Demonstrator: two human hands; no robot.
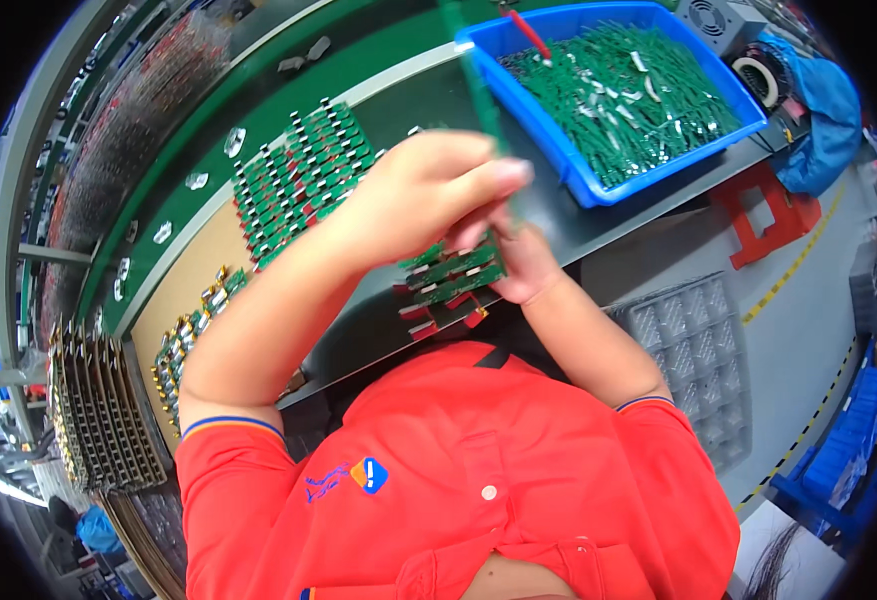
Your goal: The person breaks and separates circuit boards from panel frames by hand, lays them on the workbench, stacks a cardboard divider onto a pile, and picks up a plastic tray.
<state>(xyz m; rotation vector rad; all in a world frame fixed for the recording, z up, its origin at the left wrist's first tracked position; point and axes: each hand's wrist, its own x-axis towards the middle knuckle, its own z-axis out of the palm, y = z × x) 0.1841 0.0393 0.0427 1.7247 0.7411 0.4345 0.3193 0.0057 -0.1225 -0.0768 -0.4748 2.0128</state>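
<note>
My left hand (pixel 413 195) is closed with its fingertips around a thin green strip (pixel 480 95), which rises toward the far side and is smeared by motion. Just below it, my right hand (pixel 530 265) grips the edge of a green circuit board panel (pixel 448 275) with red and white parts along it. The two hands almost meet above the near edge of the bench, and the fingers of the right one are partly hidden. Left of them, rows of small green circuit boards (pixel 303 175) with black and red parts lie on the bench.
A blue bin (pixel 583 185) full of green strips stands at the far right, a red-handled tool (pixel 530 38) at its rim. Gold-capped parts (pixel 193 335) lie at left beside stacked trays (pixel 103 410). Clear plastic trays (pixel 693 360) and a red-orange frame (pixel 766 215) are at right. A green conveyor (pixel 258 95) runs behind.
</note>
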